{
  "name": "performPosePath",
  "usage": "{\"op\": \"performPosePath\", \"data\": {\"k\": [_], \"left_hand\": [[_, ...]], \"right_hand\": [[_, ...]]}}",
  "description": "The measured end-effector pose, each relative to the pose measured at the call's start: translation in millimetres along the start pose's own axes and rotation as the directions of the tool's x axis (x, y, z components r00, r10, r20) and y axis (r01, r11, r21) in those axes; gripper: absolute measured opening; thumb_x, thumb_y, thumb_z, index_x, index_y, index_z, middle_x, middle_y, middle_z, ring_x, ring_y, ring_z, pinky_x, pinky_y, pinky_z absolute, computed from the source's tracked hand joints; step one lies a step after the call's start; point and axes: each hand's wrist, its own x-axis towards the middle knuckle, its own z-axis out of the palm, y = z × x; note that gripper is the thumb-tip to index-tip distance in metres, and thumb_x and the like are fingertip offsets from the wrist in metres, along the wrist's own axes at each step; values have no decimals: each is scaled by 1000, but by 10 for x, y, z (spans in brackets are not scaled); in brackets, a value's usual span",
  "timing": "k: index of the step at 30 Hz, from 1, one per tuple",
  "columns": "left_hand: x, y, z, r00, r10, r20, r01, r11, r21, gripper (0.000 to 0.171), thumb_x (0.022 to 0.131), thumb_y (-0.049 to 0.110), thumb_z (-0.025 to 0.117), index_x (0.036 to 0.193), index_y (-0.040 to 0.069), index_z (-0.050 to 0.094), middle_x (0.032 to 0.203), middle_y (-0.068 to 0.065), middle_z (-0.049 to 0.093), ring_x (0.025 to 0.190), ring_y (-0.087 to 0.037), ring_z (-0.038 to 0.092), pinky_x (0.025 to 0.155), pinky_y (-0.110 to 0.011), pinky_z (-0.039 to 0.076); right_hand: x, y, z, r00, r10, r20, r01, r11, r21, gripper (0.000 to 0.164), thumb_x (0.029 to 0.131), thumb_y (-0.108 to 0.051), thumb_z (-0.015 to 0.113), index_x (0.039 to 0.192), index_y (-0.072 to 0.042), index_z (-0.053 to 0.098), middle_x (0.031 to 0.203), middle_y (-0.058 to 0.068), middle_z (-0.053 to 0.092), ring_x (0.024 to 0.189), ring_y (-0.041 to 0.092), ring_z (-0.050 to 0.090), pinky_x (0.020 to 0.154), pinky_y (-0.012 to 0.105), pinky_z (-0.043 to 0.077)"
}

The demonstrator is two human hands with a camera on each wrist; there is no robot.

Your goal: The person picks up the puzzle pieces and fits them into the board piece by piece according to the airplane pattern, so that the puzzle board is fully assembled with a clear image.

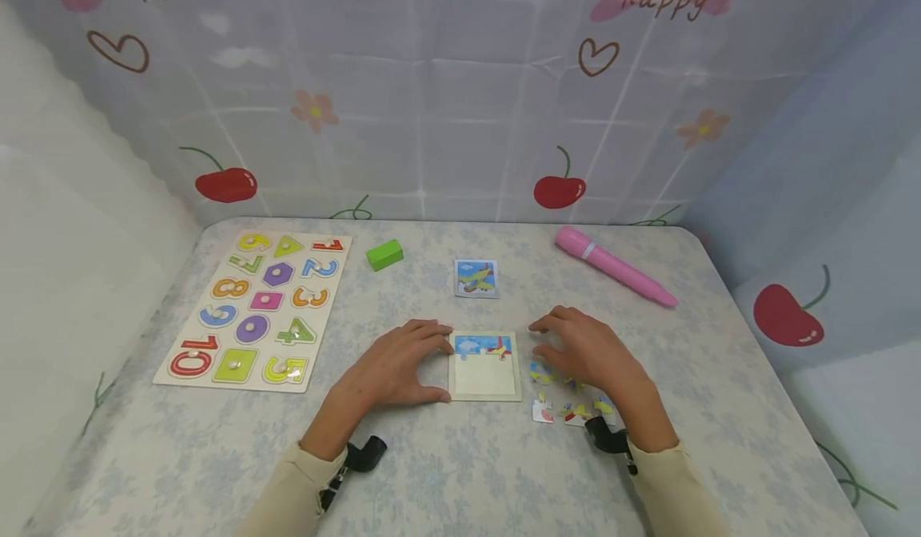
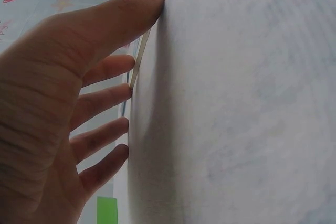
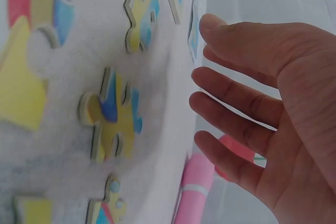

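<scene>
Nearest the person, two pale sleeves [image 1: 284, 489] reach in over the table [image 1: 446, 473], and just past them, here are the loose puzzle pieces [image 1: 543, 410], lying flat to the right of the puzzle tray [image 1: 485, 378]. Over their far side hangs the right hand [image 1: 584, 351], thumb and fingers well parted, nothing between them in the right wrist view.

And here's the relation that counts: the pieces lie below those fingertips and toward the person, the tray just off to the left. No common long axis shows among them, some being half hidden by the hand. The right hand is clearly the nearer; the left hand [image 1: 403, 365] is across the tray, spread wide along its left edge, thumb at the near corner, fingers loosely stretched, touching rather than pinching. The tray looks almost square, its far strip filled side to side, the near part bare.

Off left lies the number board [image 1: 228, 342]. Straight beyond the tray, a small airplane card [image 1: 476, 279]; right of that, a slanting pink pen [image 1: 615, 265]; left, a green block [image 1: 384, 255]; and behind everything, the cherry-print curtain [image 1: 432, 57].
</scene>
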Motion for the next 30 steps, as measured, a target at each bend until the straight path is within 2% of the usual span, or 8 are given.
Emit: {"op": "performPosePath", "data": {"k": [10, 13, 16, 24, 30], "left_hand": [[-7, 9, -5, 1000, -1, -8, 1, 1000, 6, 63, 82, 55, 92, 130, 20, 72, 158, -1, 58, 150, -27, 48, 116, -51, 48], [-5, 6, -2, 1000, 4, -7, -4, 1000, 9, 63, 82, 55, 92, 129, 20, 72, 157, -1, 58, 149, -26, 49, 115, -50, 49], [-7, 6, -2, 1000, 0, -5, 0, 1000, 7, 62, 82, 55, 92, 129, 20, 72, 158, -1, 57, 149, -26, 48, 116, -50, 48], [-9, 5, 1, 1000, -10, 2, 10, 1000, 6, 63, 82, 55, 92, 130, 21, 72, 158, 0, 57, 150, -26, 48, 117, -51, 47], [-6, 9, 3, 1000, -14, 3, 14, 1000, 2, 63, 82, 55, 92, 130, 21, 72, 158, 0, 57, 151, -28, 47, 118, -52, 46]], "right_hand": [[-146, 67, 6, 999, 35, 42, -37, 997, 64, 38, 95, -23, 85, 131, -14, 76, 121, 2, 71, 113, 24, 68, 93, 50, 59], [-197, 60, 25, 997, 45, 58, -49, 996, 78, 40, 94, -25, 86, 132, -15, 76, 124, 1, 71, 118, 25, 67, 97, 51, 58], [-235, 49, 45, 997, 30, 66, -36, 996, 85, 42, 93, -27, 88, 131, -16, 77, 125, 0, 70, 119, 25, 66, 98, 51, 58], [-275, 23, 104, 997, 26, 71, -32, 996, 83, 38, 88, -31, 91, 122, -18, 81, 118, -3, 70, 110, 20, 65, 93, 47, 59], [-281, 44, 168, 999, -7, 42, 4, 998, 64, 34, 88, -29, 92, 118, -19, 81, 115, -4, 68, 105, 17, 62, 87, 43, 58]]}}
